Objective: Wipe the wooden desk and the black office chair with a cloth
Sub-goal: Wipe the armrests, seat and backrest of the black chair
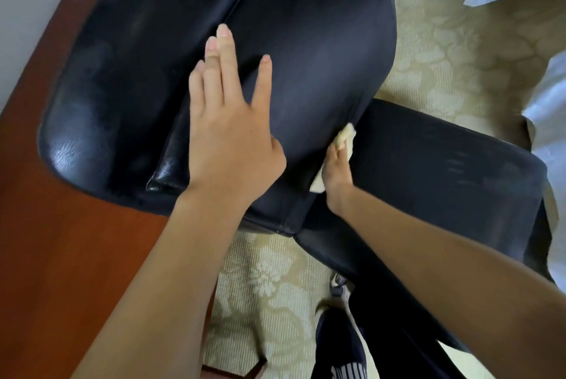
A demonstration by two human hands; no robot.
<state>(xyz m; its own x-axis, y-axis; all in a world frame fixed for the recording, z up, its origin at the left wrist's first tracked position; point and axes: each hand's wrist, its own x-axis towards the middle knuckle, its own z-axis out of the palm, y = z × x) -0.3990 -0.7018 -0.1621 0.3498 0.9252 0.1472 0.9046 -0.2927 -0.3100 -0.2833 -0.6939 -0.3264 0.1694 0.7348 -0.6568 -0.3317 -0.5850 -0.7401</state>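
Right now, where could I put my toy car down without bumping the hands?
The wooden desk is bare between the wall and the black chair. The seat is bare right of the cloth. Crowded at the crease: left hand pressing flat, right hand gripping the cloth.
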